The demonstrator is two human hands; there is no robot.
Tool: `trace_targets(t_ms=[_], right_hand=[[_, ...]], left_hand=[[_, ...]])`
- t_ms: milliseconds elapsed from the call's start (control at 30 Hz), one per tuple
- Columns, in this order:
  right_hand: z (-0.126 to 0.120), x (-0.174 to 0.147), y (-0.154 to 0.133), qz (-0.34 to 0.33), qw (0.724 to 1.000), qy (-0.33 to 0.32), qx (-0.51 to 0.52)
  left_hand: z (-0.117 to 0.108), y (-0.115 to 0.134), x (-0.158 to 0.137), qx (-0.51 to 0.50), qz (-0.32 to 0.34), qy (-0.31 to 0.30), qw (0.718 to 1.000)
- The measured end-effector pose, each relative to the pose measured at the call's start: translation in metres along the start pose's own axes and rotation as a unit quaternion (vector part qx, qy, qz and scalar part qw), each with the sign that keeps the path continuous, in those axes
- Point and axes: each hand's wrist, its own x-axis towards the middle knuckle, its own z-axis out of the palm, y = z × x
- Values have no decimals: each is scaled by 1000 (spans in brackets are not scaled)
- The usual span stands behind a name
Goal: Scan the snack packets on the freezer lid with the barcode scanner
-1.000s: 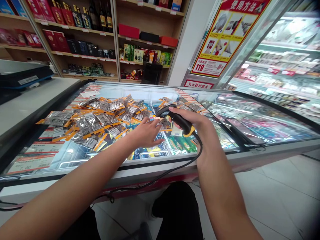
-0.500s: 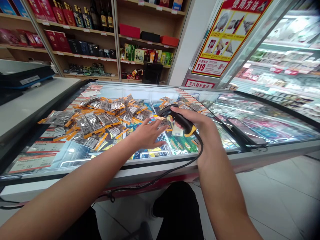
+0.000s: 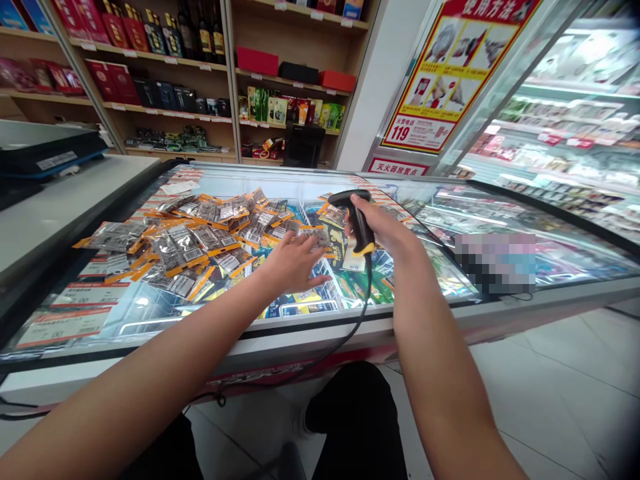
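My right hand (image 3: 383, 230) is wrapped tight around the grip of the barcode scanner (image 3: 354, 217), fingers curled shut on the black-and-yellow handle. Half a second ago the scanner lay low and slanted, its head aimed left toward my other hand; now I have lifted it and stood it nearly upright, long axis running almost vertical, head at the top pointing left and away over the packets. Its cable (image 3: 357, 320) drops from the handle's yellow end, over the freezer's near edge (the slack hangs steeper than before). My left hand (image 3: 295, 261) has hardly moved: fingers spread apart and flat, fingertips pressing on an orange-edged packet (image 3: 320, 238) just left of the scanner, holding nothing closed. The scanner hovers above the glass lid (image 3: 150, 303) of the chest freezer, about midway along its width and toward the near edge. The heap of packets (image 3: 195, 243) covers the lid's left half, reaching toward the far edge. Behind, wooden shelves (image 3: 210, 87) carry boxes and bottles, and a red-and-yellow poster (image 3: 450, 73) hangs beyond the far right corner.
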Motion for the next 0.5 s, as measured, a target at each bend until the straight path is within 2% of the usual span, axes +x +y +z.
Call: trace_targets(t_ms=[67,167,300,400,500], right_hand=[[-1,7,2,-10,998,54,-28],[1,14,7,-63,981,112,-146],[9,17,10,-50,958,73,-273],[11,14,7,-31,962,50,-268],[11,8,2,-17,981,38,-191]], left_hand=[[-2,0,2,9,-25,4,1000],[-5,-2,4,20,-53,3,998],[-4,-5,4,36,-106,-9,994],[1,-8,3,38,-156,-7,987],[7,-11,1,38,-187,18,981]])
